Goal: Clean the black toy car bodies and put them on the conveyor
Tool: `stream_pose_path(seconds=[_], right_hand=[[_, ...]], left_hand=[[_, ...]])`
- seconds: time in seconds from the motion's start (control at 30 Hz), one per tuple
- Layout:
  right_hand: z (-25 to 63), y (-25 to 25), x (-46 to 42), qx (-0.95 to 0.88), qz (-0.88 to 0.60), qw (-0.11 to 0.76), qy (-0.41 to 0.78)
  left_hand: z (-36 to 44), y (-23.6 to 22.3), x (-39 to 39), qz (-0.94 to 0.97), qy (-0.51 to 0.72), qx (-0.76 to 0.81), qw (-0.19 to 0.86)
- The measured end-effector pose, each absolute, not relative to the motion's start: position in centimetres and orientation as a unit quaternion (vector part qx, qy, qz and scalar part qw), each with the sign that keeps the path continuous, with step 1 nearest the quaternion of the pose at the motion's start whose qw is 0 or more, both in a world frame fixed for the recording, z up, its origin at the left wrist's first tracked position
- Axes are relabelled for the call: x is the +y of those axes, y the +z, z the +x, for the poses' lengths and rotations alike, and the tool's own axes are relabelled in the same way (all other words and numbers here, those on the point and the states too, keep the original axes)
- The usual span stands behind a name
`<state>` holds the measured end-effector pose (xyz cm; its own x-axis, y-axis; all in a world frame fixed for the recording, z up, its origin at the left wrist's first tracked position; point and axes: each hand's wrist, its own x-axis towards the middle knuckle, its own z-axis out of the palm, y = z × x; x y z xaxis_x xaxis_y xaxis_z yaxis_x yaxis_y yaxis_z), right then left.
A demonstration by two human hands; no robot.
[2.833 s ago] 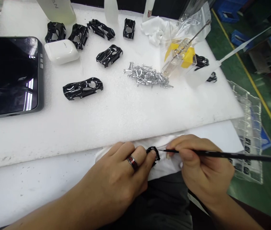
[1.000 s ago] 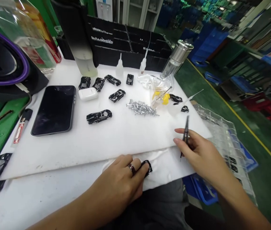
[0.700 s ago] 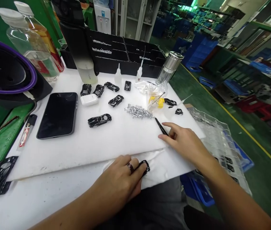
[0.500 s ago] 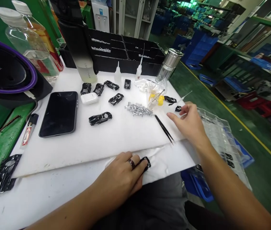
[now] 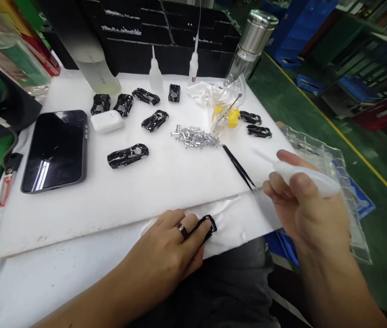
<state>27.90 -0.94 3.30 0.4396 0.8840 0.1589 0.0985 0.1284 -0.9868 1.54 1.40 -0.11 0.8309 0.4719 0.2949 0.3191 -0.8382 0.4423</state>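
My left hand (image 5: 161, 248) is shut on a small glossy black model car shell (image 5: 206, 228), pressing it against a crumpled white cloth (image 5: 237, 214). Part of the shell is hidden by my fingers. My right hand (image 5: 302, 207) grips a white plastic squeeze bottle with a thin needle tip (image 5: 306, 177), held sideways above the table. Black tweezers (image 5: 239, 167) lie on the white foam board (image 5: 118, 205), just left of that hand. Several more black car shells (image 5: 127, 156) lie on the board, beside a heap of small silver metal parts (image 5: 195, 137).
A black smartphone (image 5: 54, 151) and white earbud case (image 5: 107, 121) lie at the left. A clear bag with yellow pieces (image 5: 225, 114) stands at the back right. Behind the board are upright bottles and a black compartment tray (image 5: 166, 36). A clear plastic tray (image 5: 316, 157) sits past the right edge.
My right hand has let go of the tweezers, which now lie on the board, and has picked up the needle-tip bottle. My left hand keeps its hold on the shell. The view has shifted.
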Motion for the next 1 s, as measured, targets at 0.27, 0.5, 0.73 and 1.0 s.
stream_pose_path(seconds=[0.27,0.5,0.73,1.0], right_hand=[[23.7,0.6,-5.0,-0.335,-0.577,0.668,0.330],[23.0,1.7,-4.0,-0.298,-0.644,0.628,0.320],[22.7,1.7,-3.9,-0.288,-0.649,0.628,0.319],[22.7,1.9,-3.8,-0.291,-0.665,0.613,0.311]], left_hand=[[1.2,-0.3,1.3,0.941,0.176,0.209,0.198],[0.9,0.0,1.3,0.939,0.175,0.212,0.206],[0.7,-0.6,1.3,0.939,0.159,0.216,0.213],[0.3,-1.0,0.9,0.945,0.148,0.215,0.195]])
